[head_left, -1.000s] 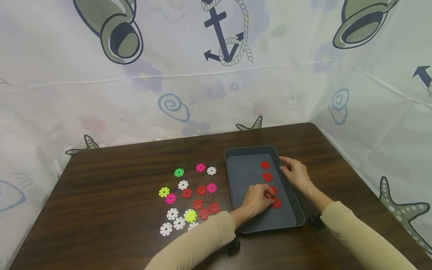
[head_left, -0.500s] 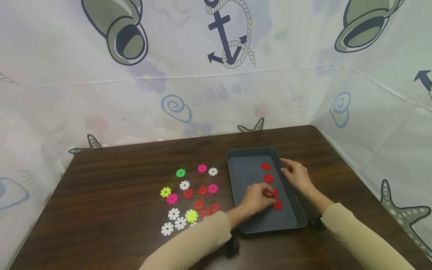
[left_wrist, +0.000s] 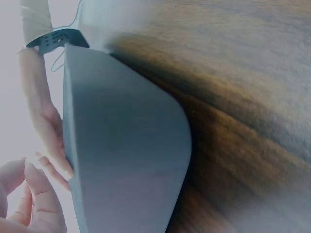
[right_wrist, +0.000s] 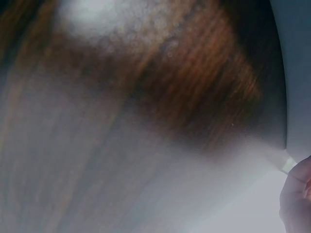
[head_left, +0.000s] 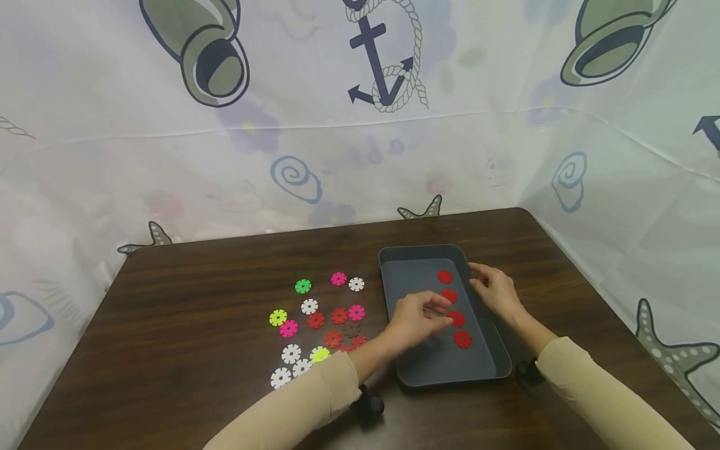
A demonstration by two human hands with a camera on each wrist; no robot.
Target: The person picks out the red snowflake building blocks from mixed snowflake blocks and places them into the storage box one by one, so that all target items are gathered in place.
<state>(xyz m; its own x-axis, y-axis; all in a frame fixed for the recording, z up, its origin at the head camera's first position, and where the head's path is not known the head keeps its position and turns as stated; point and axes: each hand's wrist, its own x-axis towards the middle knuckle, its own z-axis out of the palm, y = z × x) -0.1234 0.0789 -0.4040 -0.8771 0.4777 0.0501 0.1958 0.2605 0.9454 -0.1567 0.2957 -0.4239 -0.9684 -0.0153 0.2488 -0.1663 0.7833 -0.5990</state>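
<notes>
My left hand (head_left: 419,319) hovers over the grey tray (head_left: 410,369), its fingers loosely curved and nothing held. In the left wrist view the left thumb and fingertips (left_wrist: 34,170) come close together, with no chip between them. Below and right of it, a column of red notched chips (head_left: 463,339) lies along the right half of the tray's floor. My right hand (head_left: 497,294) holds the tray's right rim, thumb over the edge and fingers along the outside. In the right wrist view only a bit of the right hand (right_wrist: 296,199) shows at the lower right corner.
Left of the tray, notched chips are scattered on the dark wooden table (head_left: 169,325): white (head_left: 291,354), yellow (head_left: 278,317), pink (head_left: 289,328), green (head_left: 302,285), red (head_left: 315,320) and a brown one (head_left: 351,329). The left sleeve covers part of them. A patterned cloth (head_left: 225,169) hangs behind.
My left hand has let go of the lowest red chip, lifted and drawn back to the left, uncovering the chips in the column. The right hand stays at the tray's rim.
</notes>
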